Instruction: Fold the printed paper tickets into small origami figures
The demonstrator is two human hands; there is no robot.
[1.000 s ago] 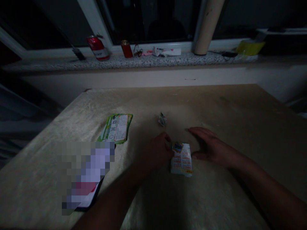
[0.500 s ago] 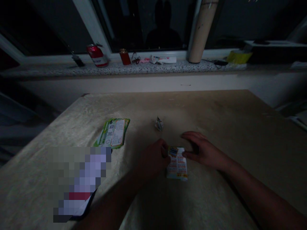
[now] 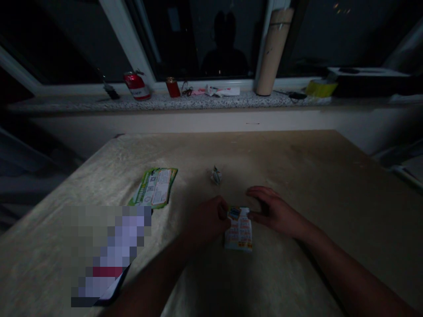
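Observation:
A small printed packet (image 3: pixel 239 233), pale with rows of reddish text, lies on the table in front of me. Its upper left shows a dark blue picture with a yellowish edge. My left hand (image 3: pixel 208 220) is closed at that upper left corner, thumb and bent finger pinching it. To the packet's right, my right hand (image 3: pixel 276 211) has its fingers stretched out and apart from the thumb. That thumb tip is at the packet's upper right edge; whether it touches is unclear. Just beyond my left hand sits a small crumpled wrapper (image 3: pixel 216 176).
Green printed packets (image 3: pixel 155 188) lie stacked at left, beside a phone-like device with a pixelated screen (image 3: pixel 115 255). On the granite sill (image 3: pixel 198 102) stand a red can (image 3: pixel 137 86), a red jar (image 3: pixel 172 88), a cardboard tube (image 3: pixel 274 53) and a yellow object (image 3: pixel 320 89).
The view has tilted up slightly, so everything sits lower in it. My left hand keeps its pinch on the packet; my right hand stays spread beside it.

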